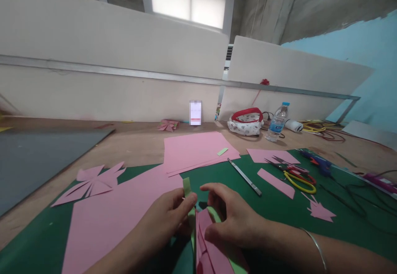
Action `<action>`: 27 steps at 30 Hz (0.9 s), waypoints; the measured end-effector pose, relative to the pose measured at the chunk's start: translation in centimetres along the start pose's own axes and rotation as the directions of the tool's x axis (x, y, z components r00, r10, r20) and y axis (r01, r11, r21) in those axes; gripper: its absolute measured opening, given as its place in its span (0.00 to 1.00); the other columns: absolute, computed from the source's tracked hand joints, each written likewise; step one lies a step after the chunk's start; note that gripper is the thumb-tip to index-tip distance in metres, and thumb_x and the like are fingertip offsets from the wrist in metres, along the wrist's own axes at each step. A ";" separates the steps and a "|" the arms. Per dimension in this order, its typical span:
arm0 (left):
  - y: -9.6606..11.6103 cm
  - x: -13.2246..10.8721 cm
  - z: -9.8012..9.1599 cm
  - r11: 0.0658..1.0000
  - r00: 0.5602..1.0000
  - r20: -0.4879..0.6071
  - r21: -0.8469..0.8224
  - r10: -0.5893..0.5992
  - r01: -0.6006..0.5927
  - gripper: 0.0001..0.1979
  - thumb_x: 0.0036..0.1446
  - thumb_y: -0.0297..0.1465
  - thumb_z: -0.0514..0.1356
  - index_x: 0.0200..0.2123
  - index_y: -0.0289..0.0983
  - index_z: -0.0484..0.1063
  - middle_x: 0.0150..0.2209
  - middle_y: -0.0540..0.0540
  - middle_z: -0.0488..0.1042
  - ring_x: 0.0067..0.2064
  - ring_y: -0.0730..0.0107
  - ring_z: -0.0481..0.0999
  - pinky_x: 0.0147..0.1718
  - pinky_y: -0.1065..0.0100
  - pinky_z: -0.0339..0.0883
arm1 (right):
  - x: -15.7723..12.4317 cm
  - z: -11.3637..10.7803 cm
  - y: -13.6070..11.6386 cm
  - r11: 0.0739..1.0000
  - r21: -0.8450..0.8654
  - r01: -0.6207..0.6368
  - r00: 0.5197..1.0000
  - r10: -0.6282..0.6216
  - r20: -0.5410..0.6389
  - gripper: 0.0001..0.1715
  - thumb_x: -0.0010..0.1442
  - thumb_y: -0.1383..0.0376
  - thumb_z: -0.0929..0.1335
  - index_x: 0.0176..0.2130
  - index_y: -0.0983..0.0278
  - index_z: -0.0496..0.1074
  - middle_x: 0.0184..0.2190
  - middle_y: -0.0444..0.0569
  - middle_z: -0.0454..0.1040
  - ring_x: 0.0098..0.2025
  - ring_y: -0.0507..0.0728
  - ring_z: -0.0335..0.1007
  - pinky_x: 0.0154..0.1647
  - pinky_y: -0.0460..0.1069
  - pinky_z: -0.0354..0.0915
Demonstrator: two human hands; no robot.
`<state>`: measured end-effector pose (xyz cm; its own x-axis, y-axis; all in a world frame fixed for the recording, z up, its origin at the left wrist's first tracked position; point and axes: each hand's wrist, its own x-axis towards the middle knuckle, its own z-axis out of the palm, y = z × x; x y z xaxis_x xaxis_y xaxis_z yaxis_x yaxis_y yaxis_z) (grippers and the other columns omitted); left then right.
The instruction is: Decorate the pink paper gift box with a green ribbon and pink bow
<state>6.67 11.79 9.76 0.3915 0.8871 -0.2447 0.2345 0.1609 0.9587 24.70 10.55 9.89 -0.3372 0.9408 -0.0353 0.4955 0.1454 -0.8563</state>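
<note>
- A person's left hand (172, 216) pinches a light green paper strip (187, 186) between thumb and fingertips, the strip's end standing up above the green cutting mat (266, 205).
- The right hand (234, 220), a thin bangle at its wrist, closes its fingers on a folded pink paper piece (207, 249) at the mat's near edge; the strip appears to run down beside the fold.
- By appearance the fold is made and the strip only partly fitted; the binding looks unfinished.
- One cut pink flower shape (93, 181) lies at the mat's left corner, seemingly finished, and a smaller pink cutout (319, 211) on its right half.
- Uncut pink sheets (198, 150) overlap the mat's far edge.
- Scissors (294, 174) and a metal ruler (245, 176) rest untouched on the mat, beyond the hands.
</note>
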 end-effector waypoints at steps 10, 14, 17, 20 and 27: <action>0.2 -0.6 0.0 0.992 0.990 0.059 -0.021 0.127 -0.126 0.23 0.37 0.23 0.55 0.42 0.37 0.68 0.33 0.49 0.75 0.35 0.64 0.74 0.34 0.67 0.65 | -0.2 -0.8 0.0 0.958 -0.213 0.191 0.981 -0.194 0.006 0.23 0.47 0.66 0.73 0.45 0.65 0.74 0.41 0.49 0.73 0.44 0.57 0.66 0.45 0.50 0.61; 0.8 -1.0 0.1 0.996 0.995 0.047 -0.008 0.087 -0.087 0.15 0.42 0.28 0.57 0.37 0.38 0.69 0.24 0.54 0.69 0.26 0.71 0.67 0.24 0.71 0.58 | -0.4 -1.0 -0.7 0.989 -0.148 0.011 1.000 -0.010 0.009 0.11 0.45 0.67 0.73 0.34 0.65 0.76 0.29 0.43 0.75 0.33 0.53 0.69 0.33 0.46 0.61; 1.0 -1.0 0.2 0.998 0.998 0.031 0.005 0.060 -0.060 0.09 0.47 0.35 0.57 0.30 0.36 0.69 0.22 0.56 0.64 0.22 0.76 0.59 0.21 0.73 0.49 | -0.7 -1.0 -1.3 0.990 -0.127 0.062 0.998 -0.064 -0.009 0.08 0.46 0.71 0.72 0.31 0.65 0.76 0.29 0.42 0.76 0.34 0.52 0.70 0.35 0.44 0.61; 1.0 -1.0 0.5 1.000 1.000 0.030 -0.007 0.009 -0.009 0.13 0.47 0.42 0.56 0.27 0.37 0.66 0.18 0.58 0.59 0.20 0.78 0.53 0.19 0.73 0.45 | -1.0 -0.9 -1.6 0.974 -0.171 0.152 0.988 -0.156 -0.009 0.09 0.46 0.73 0.71 0.31 0.64 0.77 0.30 0.42 0.76 0.35 0.51 0.70 0.37 0.44 0.60; 1.1 -1.3 1.0 0.998 0.999 0.000 0.055 -0.041 0.041 0.18 0.48 0.47 0.55 0.19 0.39 0.61 0.15 0.60 0.52 0.18 0.78 0.50 0.18 0.72 0.43 | -1.6 -0.7 -2.1 0.951 -0.233 0.204 0.975 -0.218 -0.035 0.08 0.45 0.72 0.71 0.30 0.64 0.75 0.30 0.41 0.76 0.35 0.51 0.69 0.36 0.44 0.59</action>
<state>7.28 10.38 10.98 0.3820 0.8795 -0.2837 0.2990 0.1728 0.9385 24.75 8.94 12.13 -0.4088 0.8965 0.1707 0.5886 0.4019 -0.7015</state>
